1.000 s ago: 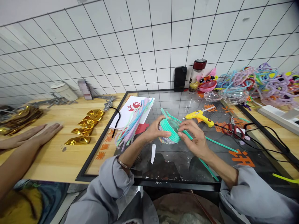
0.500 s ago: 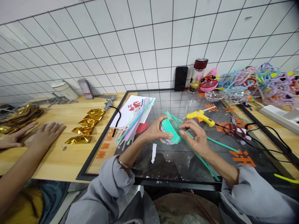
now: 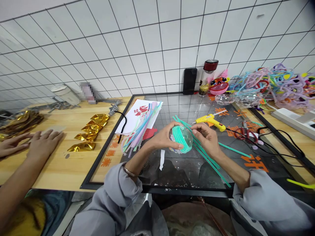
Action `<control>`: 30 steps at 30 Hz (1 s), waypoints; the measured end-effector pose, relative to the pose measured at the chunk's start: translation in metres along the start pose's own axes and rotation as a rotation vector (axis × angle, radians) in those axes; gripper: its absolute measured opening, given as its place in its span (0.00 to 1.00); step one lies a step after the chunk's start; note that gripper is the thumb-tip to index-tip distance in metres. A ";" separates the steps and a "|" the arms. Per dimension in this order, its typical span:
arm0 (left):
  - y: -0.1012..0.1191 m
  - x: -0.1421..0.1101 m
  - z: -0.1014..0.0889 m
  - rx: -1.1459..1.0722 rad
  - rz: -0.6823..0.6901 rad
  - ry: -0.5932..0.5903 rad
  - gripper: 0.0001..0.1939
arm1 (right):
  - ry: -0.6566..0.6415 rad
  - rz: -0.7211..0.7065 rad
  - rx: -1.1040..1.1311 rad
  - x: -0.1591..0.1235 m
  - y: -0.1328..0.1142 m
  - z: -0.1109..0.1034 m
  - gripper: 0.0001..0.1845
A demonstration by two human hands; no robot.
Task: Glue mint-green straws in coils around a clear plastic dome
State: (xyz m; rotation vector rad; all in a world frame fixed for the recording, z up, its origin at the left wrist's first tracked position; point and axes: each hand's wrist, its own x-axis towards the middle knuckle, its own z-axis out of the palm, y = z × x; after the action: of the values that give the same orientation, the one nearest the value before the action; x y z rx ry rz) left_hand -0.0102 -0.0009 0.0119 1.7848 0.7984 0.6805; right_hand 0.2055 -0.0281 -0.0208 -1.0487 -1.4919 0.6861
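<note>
My left hand (image 3: 165, 136) is closed around a clear, rounded plastic piece (image 3: 189, 140) with green fuzzy stems (image 3: 177, 137) wound in rows about its left part. The thumb presses on the front of the winding. Just right of the piece, my right hand (image 3: 206, 137) is pinched, thumb and forefinger together; what sits between the fingertips is too small to make out. Loose green stems (image 3: 209, 159) run slantwise beneath the right hand across the dark glass panel (image 3: 182, 178). A yellow glue gun (image 3: 210, 122) lies just behind that hand.
Pastel stems (image 3: 141, 131) lie on white paper (image 3: 125, 122) at left. Red-handled scissors (image 3: 244, 134) and black cable are at right. A glass bottle (image 3: 208, 78) and phone (image 3: 190, 81) stand by the wall. Another person's hands (image 3: 45, 144) rest beside folded gold foil pieces (image 3: 85, 146).
My right hand has drawn slightly away from the plastic piece to the right. The wound piece has turned, showing more of its clear side, and several green stems now show beneath my right hand.
</note>
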 end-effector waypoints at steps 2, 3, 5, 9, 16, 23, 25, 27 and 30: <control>0.001 0.000 0.000 0.010 0.003 0.001 0.38 | 0.009 -0.007 -0.027 0.001 0.002 -0.001 0.11; 0.002 0.000 0.001 0.015 0.003 0.001 0.38 | 0.021 -0.010 -0.044 0.002 0.003 -0.002 0.11; 0.004 0.000 0.001 0.025 0.000 -0.001 0.38 | 0.054 -0.012 -0.071 0.006 0.007 -0.005 0.10; 0.007 -0.001 0.001 0.049 -0.021 -0.006 0.39 | 0.165 0.010 -0.118 0.019 0.022 -0.020 0.11; 0.010 -0.002 0.003 0.083 -0.064 -0.008 0.41 | 0.296 0.119 -0.604 0.041 0.042 -0.058 0.14; 0.001 0.000 0.002 0.053 -0.044 0.015 0.41 | -0.004 0.263 -1.220 0.040 0.044 -0.054 0.26; -0.001 0.001 0.001 0.031 -0.055 0.012 0.41 | -0.013 0.318 -1.237 0.043 0.044 -0.053 0.26; -0.002 0.001 0.000 0.012 -0.062 0.027 0.41 | -0.009 0.370 -1.220 0.048 0.044 -0.053 0.26; -0.004 0.001 -0.002 0.010 -0.068 0.047 0.41 | -0.008 0.421 -1.181 0.053 0.044 -0.057 0.25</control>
State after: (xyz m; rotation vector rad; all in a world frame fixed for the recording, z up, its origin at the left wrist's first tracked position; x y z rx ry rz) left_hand -0.0112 0.0021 0.0091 1.7478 0.8912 0.6771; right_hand 0.2725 0.0312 -0.0239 -2.2841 -1.6910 -0.0044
